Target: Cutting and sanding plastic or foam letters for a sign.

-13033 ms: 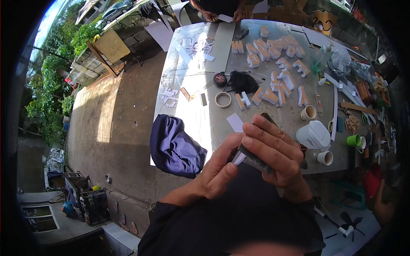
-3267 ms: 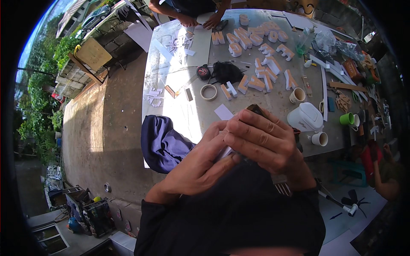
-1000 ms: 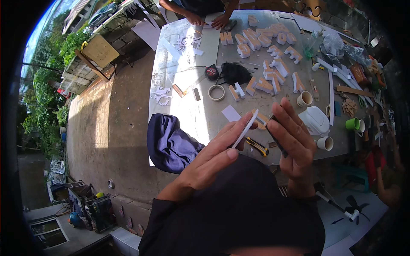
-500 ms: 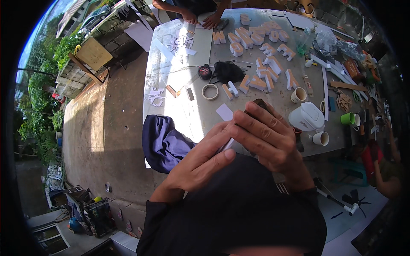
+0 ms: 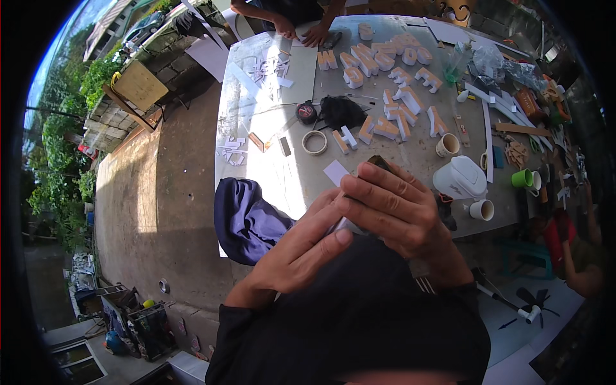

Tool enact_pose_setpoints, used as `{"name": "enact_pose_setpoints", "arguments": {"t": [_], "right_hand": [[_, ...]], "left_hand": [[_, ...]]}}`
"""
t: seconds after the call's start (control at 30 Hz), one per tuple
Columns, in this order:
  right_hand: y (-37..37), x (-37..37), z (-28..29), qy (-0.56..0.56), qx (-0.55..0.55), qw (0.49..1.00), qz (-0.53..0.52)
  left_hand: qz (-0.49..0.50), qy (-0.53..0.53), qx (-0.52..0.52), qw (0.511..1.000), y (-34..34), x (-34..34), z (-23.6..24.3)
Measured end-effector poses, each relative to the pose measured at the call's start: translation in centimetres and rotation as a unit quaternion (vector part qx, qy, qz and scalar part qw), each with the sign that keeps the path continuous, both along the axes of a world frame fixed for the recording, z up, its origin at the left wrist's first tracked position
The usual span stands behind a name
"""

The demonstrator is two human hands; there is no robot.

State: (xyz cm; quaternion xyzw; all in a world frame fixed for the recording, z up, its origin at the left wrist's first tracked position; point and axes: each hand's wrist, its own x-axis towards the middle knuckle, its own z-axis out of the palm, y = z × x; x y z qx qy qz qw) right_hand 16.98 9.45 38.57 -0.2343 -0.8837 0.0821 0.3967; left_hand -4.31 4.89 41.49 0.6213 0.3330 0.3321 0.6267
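Observation:
Both my hands meet in front of my body, above the table's near edge. My left hand [image 5: 298, 247] is closed round a small white piece [image 5: 341, 224], with its thumb along the near side; most of that piece is hidden. In my right hand [image 5: 401, 208] is a dark flat block [image 5: 378, 162], its end showing past the fingertips. The right fingers lie over the left fingertips, and I cannot see where the block meets the white piece. Just beyond the hands lies a white paper rectangle [image 5: 335, 172]. Foam-like letters [image 5: 346, 138] with tan faces and white sides stand farther back.
The table [image 5: 289, 173] also holds a tape roll [image 5: 314, 142], a tape measure [image 5: 307, 112], black cloth [image 5: 341, 112], mugs [image 5: 481, 209] and a white lidded tub [image 5: 460, 176]. Dark blue fabric [image 5: 247, 221] hangs over the near left corner. Another person's hands [image 5: 314, 33] work at the far edge.
My right hand and the dark block have shifted slightly left and toward me against the left hand. Both hands keep their hold. The whole view has moved a little.

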Motion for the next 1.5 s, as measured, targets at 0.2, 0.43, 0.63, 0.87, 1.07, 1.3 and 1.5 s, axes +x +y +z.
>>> {"name": "enact_pose_setpoints", "arguments": {"t": [0.2, 0.43, 0.63, 0.87, 1.07, 1.3, 1.5], "right_hand": [[0.5, 0.1, 0.3, 0.041, -0.009, 0.999, 0.018], [1.0, 0.2, -0.1, 0.043, -0.011, 0.999, 0.017], [1.1, 0.1, 0.3, 0.067, -0.031, 0.997, 0.022], [1.9, 0.0, -0.4, 0.052, -0.043, 0.998, 0.013], [1.8, 0.3, -0.7, 0.077, -0.036, 0.996, 0.006], [1.5, 0.8, -0.7, 0.074, -0.012, 0.997, 0.019], [1.9, 1.3, -1.2, 0.09, -0.001, 0.996, 0.001]], "left_hand": [[0.004, -0.011, 0.029, 1.0, 0.2, 0.2, 0.1], [0.016, 0.014, 0.004, 1.0, 0.6, 0.3, 0.3], [0.041, 0.018, 0.006, 0.999, 0.2, 0.4, 0.3], [0.089, 0.012, 0.006, 0.996, 0.3, 0.7, -1.0], [0.075, -0.026, -0.052, 0.995, 0.5, 1.0, -1.3], [0.093, 0.013, -0.062, 0.994, 1.1, 1.3, -1.8], [0.055, -0.044, -0.068, 0.995, 0.3, 0.8, -1.9]]}}
